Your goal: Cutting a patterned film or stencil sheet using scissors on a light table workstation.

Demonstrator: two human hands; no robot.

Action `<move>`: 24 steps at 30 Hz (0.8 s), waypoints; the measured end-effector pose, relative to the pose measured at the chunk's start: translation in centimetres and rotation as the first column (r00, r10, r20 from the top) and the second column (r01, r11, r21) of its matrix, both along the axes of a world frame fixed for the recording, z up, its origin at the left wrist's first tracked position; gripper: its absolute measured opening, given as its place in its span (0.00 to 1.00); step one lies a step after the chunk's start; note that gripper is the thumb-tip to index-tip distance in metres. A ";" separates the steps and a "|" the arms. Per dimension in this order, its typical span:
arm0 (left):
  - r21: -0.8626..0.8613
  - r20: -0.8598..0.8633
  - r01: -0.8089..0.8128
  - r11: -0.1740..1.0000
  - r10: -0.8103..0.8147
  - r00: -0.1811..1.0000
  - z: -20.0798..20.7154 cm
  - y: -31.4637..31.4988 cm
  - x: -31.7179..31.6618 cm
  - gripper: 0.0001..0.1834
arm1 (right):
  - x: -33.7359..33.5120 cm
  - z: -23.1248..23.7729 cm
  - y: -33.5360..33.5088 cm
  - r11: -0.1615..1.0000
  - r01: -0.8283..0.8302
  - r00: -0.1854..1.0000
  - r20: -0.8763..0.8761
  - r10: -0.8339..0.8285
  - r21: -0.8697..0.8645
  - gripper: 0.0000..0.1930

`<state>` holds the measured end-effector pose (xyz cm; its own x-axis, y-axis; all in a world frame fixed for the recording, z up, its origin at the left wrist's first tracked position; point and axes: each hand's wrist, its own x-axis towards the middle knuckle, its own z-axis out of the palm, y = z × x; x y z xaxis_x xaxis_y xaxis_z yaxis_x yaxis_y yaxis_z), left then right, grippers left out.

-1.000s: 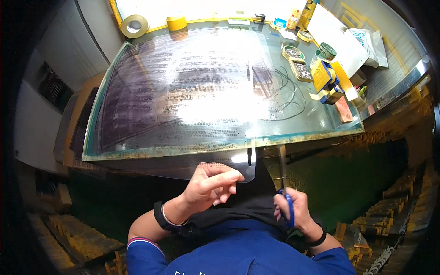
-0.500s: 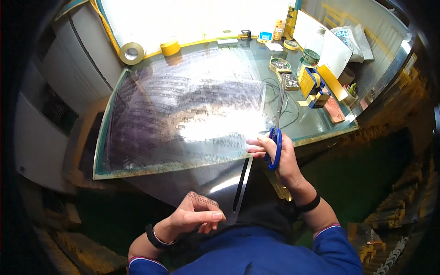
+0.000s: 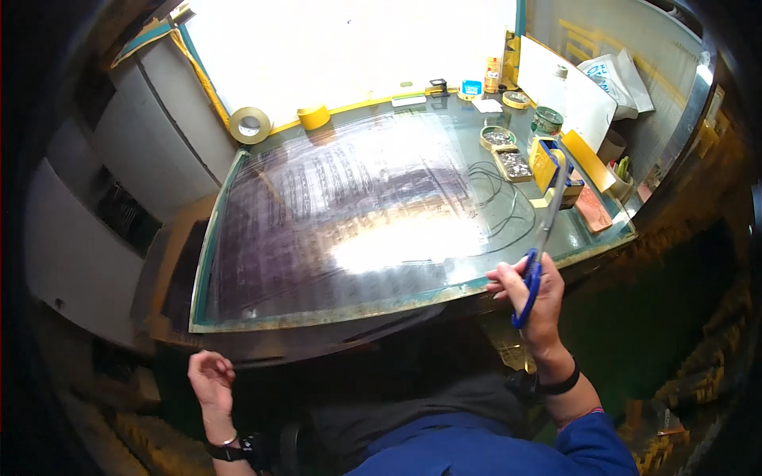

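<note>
My right hand (image 3: pixel 542 305), near the table's front right edge, grips scissors (image 3: pixel 528 292) by their blue handles. The long metal blades point up and away, blurred, seemingly together. At the lower left, my left hand (image 3: pixel 211 379) has its fingers curled in front of the table. A thin, see-through film sheet (image 3: pixel 341 354) hangs below the front edge, smeared by motion. Its lower border runs to my left fingertips; the pinch itself is not clear. On the glass-topped table (image 3: pixel 468 290) lies dark film with rows of fine print (image 3: pixel 317 198).
At the back left stand a large tape roll (image 3: pixel 250 125) and a yellow tape roll (image 3: pixel 313 117). Toward the right are a tin of small metal pieces (image 3: pixel 513 164), a green-labelled jar (image 3: pixel 548 120), a yellow tape dispenser (image 3: pixel 545 168) and a reddish block (image 3: pixel 592 208). A bright white panel (image 3: pixel 349 55) rises behind.
My left hand has swung left, away from my body. My right hand has moved right with the scissors. The clear sheet has left the table's right part; its dark-striped edge is gone from sight.
</note>
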<state>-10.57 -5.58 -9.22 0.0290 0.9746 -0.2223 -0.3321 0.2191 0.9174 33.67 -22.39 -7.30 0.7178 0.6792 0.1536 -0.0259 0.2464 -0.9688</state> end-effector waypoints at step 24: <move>0.034 -0.224 0.183 0.983 -0.171 0.960 1.0 0.2 -1.0 0.28 | -2.3 -3.0 -0.9 0.976 -0.174 0.984 0.000 0.176 -0.132 0.09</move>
